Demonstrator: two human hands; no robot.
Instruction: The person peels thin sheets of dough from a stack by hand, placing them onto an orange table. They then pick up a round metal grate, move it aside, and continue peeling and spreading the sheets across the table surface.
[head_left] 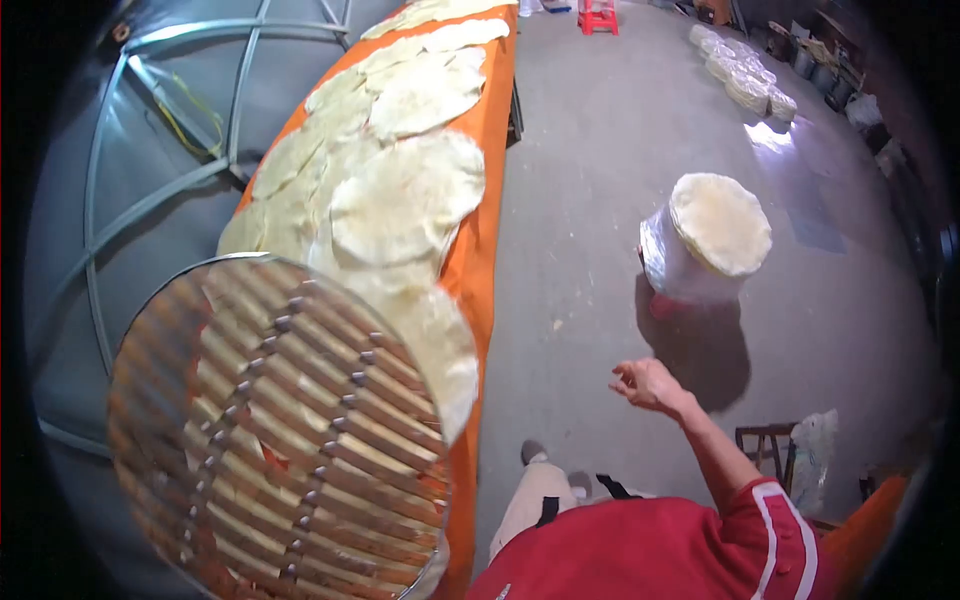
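My right hand [648, 385] hangs over the grey floor with fingers loosely bent and apart, holding nothing visible. Just beyond it stands a tall stack of round flatbreads [722, 224], wrapped in clear plastic around its side. On the left, a large round slatted rack [310, 430] with a metal rim is tilted close to the camera, over the near end of the orange-covered table [482, 250]. My left hand is not in view. Past the rack, thin round flatbreads [408, 198] overlap along the table.
A curved metal frame [150, 225] stands left of the table. Farther back are a red stool [598, 17] and several plastic-wrapped stacks [745, 75] on the floor. A dark wooden frame [768, 445] with clear plastic [815, 455] is at the lower right.
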